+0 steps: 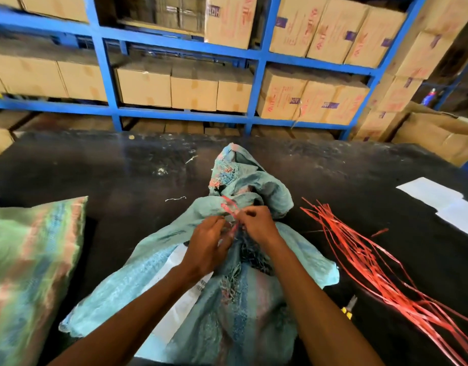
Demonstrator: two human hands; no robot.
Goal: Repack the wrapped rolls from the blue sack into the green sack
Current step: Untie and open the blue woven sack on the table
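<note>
the desk (pixel 95 167) is a dark, scuffed surface that fills the lower part of the view. behind it, at 12 o'clock, a blue shelf rack (pixel 108 75) holds cardboard boxes (pixel 145 87), closed and stacked; their contents cannot be seen.

the blue sack (pixel 254 299) lies at centre, running from 6 o'clock up to the gathered neck near the middle of the view. it looks full, but no wrapped rolls are visible, since the woven cloth hides them. a white label shows on its left side. the green sack (pixel 29 260) lies at 8 o'clock, well apart from the blue one, and its mouth is out of view.

step in hand, as judged: untying the red tie (pixel 231 208) that closes the neck. the left hand (pixel 209 247) and the right hand (pixel 256 223) meet at the knot, fingers pressed together and pinching the tie; the exact strand each one holds cannot be told.

procedure: hold the neck steady with one hand, find the free end, and work the loop loose instead of pulling it tighter. the weave around the neck is frayed, so keep loose threads out of the knot.

loose red strips (pixel 372 265) lie spread at 4 o'clock. a small yellow-handled tool (pixel 349 309) lies just beside the sack at 5 o'clock. it could cut the tie if the knot binds.
</note>
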